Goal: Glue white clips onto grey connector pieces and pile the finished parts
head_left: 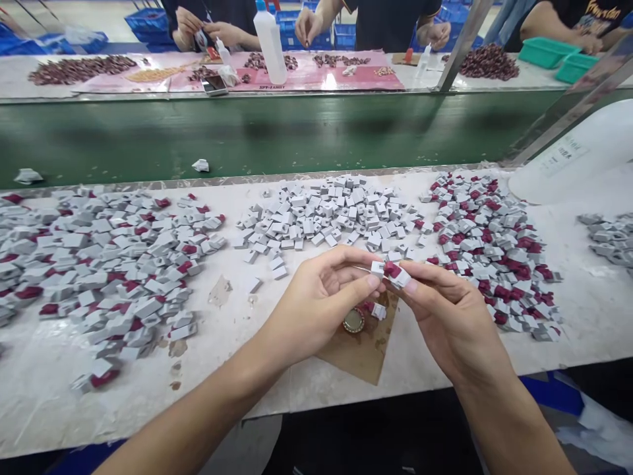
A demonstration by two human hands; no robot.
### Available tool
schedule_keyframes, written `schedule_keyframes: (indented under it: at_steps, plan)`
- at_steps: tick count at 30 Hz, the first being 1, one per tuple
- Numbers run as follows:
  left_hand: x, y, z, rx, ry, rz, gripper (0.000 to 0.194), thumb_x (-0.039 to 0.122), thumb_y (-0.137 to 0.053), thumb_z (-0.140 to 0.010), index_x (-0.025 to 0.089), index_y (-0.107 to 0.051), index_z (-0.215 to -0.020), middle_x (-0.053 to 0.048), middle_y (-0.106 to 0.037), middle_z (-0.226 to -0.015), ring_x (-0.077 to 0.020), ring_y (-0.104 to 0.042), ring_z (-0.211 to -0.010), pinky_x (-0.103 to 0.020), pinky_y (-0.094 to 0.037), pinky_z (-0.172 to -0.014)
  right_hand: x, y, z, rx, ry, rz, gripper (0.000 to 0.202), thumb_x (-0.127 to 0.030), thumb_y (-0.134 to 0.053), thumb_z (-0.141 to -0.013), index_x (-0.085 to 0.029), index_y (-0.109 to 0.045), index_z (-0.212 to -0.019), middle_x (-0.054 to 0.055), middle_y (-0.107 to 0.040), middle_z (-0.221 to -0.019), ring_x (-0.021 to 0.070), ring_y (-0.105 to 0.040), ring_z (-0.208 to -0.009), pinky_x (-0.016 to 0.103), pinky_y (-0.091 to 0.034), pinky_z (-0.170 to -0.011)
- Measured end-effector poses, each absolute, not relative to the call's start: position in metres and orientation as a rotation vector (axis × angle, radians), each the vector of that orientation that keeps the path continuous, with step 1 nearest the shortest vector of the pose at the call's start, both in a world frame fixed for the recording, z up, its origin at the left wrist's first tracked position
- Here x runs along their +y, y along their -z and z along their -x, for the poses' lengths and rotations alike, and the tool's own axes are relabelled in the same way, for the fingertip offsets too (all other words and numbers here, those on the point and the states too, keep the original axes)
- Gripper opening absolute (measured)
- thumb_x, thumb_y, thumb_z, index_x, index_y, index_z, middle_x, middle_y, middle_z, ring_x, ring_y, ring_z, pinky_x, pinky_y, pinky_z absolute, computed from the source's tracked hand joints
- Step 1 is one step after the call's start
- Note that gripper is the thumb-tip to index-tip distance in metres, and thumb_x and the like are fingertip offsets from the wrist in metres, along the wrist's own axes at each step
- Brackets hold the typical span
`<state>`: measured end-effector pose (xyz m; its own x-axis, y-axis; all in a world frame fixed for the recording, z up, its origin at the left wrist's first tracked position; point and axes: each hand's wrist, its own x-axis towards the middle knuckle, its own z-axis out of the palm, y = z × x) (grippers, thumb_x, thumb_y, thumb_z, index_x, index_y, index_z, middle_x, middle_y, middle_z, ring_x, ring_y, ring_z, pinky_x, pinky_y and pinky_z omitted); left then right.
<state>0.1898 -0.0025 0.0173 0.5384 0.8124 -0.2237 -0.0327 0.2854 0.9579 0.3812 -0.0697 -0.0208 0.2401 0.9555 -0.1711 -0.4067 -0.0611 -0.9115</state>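
Observation:
My left hand [321,300] pinches a small white plastic block [377,268] between thumb and fingertips. Facing it, my right hand [448,307] grips a white-and-maroon plastic piece [395,272]. The two parts meet or nearly meet; I cannot tell whether they are joined. Under my hands lies a brown cardboard sheet [363,356], stained in places. On it sit a metal bottle cap [353,321] and another white-and-maroon piece [378,311], partly hidden by my left hand.
Plain white blocks [336,211] are heaped ahead. White-and-maroon pieces form a left pile [128,257] and a right pile [494,251]. A large white jug [578,158] stands right. Beyond the green conveyor belt [297,132], co-workers' hands [309,26] work near a squeeze bottle [271,46].

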Motion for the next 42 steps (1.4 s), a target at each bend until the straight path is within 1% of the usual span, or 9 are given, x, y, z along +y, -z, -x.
schedule_keyframes:
  at_steps: [9,15,18,22,27,33,36,38,42]
  plan:
    - [0.006,-0.023,-0.189,0.839,-0.638,-1.471,0.010,0.026,-0.080,-0.103,0.022,-0.082,-0.112,-0.005,-0.086,-0.104,-0.0221,-0.083,-0.094,-0.031,-0.069,-0.084,-0.064,0.012,-0.389,-0.930,-1.192,1.105,0.011,-0.026,-0.099,-0.089,-0.031,-0.095,-0.098,0.004,-0.090,-0.100,0.0213,-0.087,-0.094,0.027,-0.073,-0.083]
    - [0.059,-0.033,-0.204,0.942,-0.501,-1.984,0.010,0.028,-0.075,-0.101,0.023,-0.082,-0.106,-0.006,-0.085,-0.108,-0.0267,-0.079,-0.099,-0.039,-0.062,-0.086,-0.028,0.012,-0.420,-1.166,-1.003,1.419,0.033,-0.041,-0.094,-0.091,-0.025,-0.092,-0.120,0.009,-0.090,-0.109,0.0289,-0.087,-0.098,0.042,-0.075,-0.086]
    - [0.119,-0.028,-0.218,1.149,-0.634,-2.110,0.008,0.027,-0.078,-0.095,0.022,-0.082,-0.100,-0.009,-0.085,-0.106,-0.0285,-0.076,-0.096,-0.042,-0.058,-0.083,0.002,0.012,-0.451,-1.411,-0.541,1.752,0.037,-0.029,-0.076,-0.100,-0.022,-0.085,-0.135,0.013,-0.087,-0.127,0.0297,-0.085,-0.101,0.045,-0.072,-0.085]
    - [0.217,-0.004,-0.229,1.390,-0.827,-2.011,0.009,0.028,-0.081,-0.083,0.021,-0.077,-0.086,-0.004,-0.081,-0.086,-0.0222,-0.073,-0.085,-0.038,-0.054,-0.080,0.043,0.012,-0.486,-1.565,-0.289,1.910,0.037,-0.008,-0.065,-0.094,-0.021,-0.090,-0.118,0.013,-0.086,-0.124,0.0338,-0.080,-0.112,0.053,-0.063,-0.106]
    - [0.292,0.022,-0.228,1.445,-0.878,-2.025,0.037,0.047,-0.073,-0.091,0.022,-0.061,-0.066,0.003,-0.067,-0.064,-0.0182,-0.073,-0.092,-0.037,-0.049,-0.090,0.081,0.016,-0.508,-1.678,-0.166,2.000,0.040,-0.005,-0.064,-0.095,-0.020,-0.089,-0.122,0.017,-0.083,-0.130,0.0392,-0.072,-0.129,0.057,-0.053,-0.119]
    - [0.300,0.012,-0.226,1.322,-0.780,-2.213,0.057,0.068,-0.072,-0.100,0.017,-0.066,-0.075,-0.006,-0.079,-0.089,-0.0260,-0.075,-0.111,-0.043,-0.052,-0.101,0.102,0.026,-0.512,-1.739,-0.194,2.019,0.031,-0.009,-0.074,-0.091,-0.022,-0.090,-0.114,0.017,-0.081,-0.126,0.0396,-0.067,-0.129,0.056,-0.053,-0.118]
    - [0.276,-0.007,-0.235,1.222,-0.687,-2.340,0.045,0.058,-0.073,-0.095,0.015,-0.071,-0.082,-0.013,-0.081,-0.102,-0.0364,-0.059,-0.141,-0.050,-0.040,-0.114,0.109,0.028,-0.507,-1.704,-0.257,1.984,0.021,-0.007,-0.079,-0.084,-0.022,-0.088,-0.095,0.016,-0.081,-0.115,0.0401,-0.065,-0.127,0.056,-0.052,-0.118]
    - [0.248,-0.018,-0.245,1.099,-0.582,-2.428,0.027,0.041,-0.073,-0.094,0.015,-0.077,-0.099,-0.015,-0.081,-0.118,-0.0393,-0.056,-0.143,-0.054,-0.039,-0.118,0.109,0.026,-0.505,-1.629,-0.297,1.946,0.018,-0.008,-0.078,-0.083,-0.021,-0.086,-0.092,0.015,-0.080,-0.109,0.0391,-0.066,-0.122,0.056,-0.053,-0.116]
    - [0.183,-0.031,-0.272,0.636,-0.249,-2.620,0.026,0.026,-0.063,-0.099,0.022,-0.084,-0.114,-0.009,-0.081,-0.124,-0.0314,-0.065,-0.125,-0.049,-0.046,-0.115,0.090,0.012,-0.504,-1.404,-0.421,1.824,0.037,-0.022,-0.074,-0.091,-0.017,-0.082,-0.126,0.009,-0.078,-0.099,0.0296,-0.073,-0.092,0.051,-0.062,-0.096]
